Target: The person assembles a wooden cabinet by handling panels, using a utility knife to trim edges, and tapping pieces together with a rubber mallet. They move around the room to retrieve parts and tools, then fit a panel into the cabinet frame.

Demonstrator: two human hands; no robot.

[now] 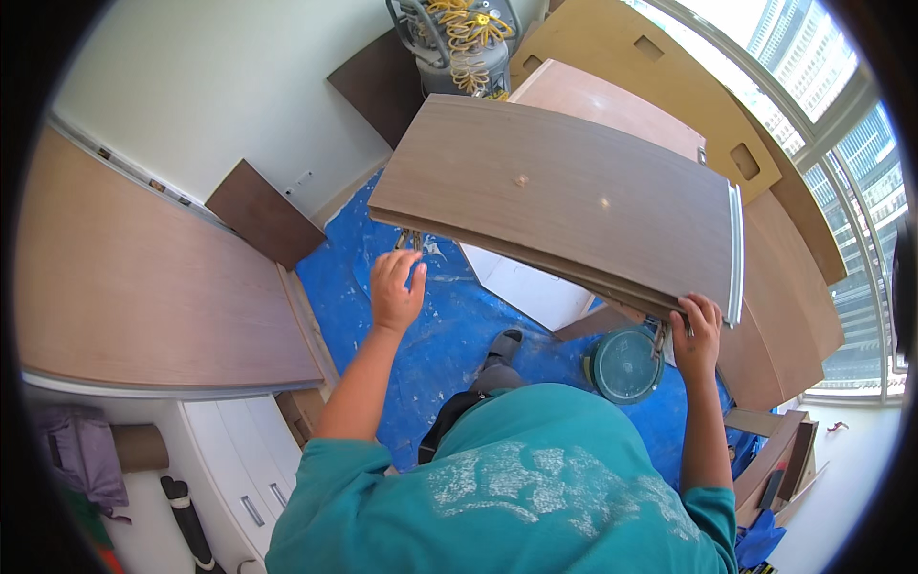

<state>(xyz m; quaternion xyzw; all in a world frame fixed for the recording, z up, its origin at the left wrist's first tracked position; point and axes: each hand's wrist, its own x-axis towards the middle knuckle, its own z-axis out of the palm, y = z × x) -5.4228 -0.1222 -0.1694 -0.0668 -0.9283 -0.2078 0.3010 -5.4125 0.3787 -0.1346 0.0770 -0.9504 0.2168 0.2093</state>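
In front of me a long brown wood-grain panel lies raised above the floor, with more board layers under its near edge. Two pale spots mark its top, and a light metal-coloured strip runs along its right end. My left hand is off the panel's near left corner, fingers apart and holding nothing. Just beyond its fingertips a small metal fitting hangs under the edge. My right hand grips the panel's near right corner, fingers curled on the edge. Beside it another metal fitting shows under the boards.
Blue sheeting covers the floor. A lidded green bucket stands below the panel's right end. More boards lean by the windows. A compressor with yellow hose stands behind. At left are a large panel and white drawers.
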